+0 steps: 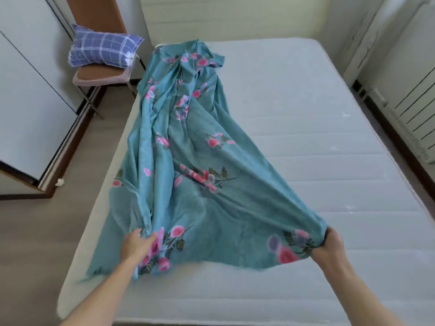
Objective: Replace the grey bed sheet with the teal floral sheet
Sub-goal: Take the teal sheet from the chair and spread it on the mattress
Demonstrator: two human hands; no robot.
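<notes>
The teal floral sheet lies bunched in a long strip down the left half of a bare white quilted mattress. Its near end fans out between my hands. My left hand grips a gathered fold at the sheet's near left edge. My right hand is closed on the sheet's near right corner and holds it taut, slightly raised off the mattress. No grey sheet shows in the head view.
A brown chair stands beside the bed's far left corner with a blue checked pillow on its seat. White wardrobe doors line the left wall. A radiator runs along the right wall. A small white scrap lies on the floor.
</notes>
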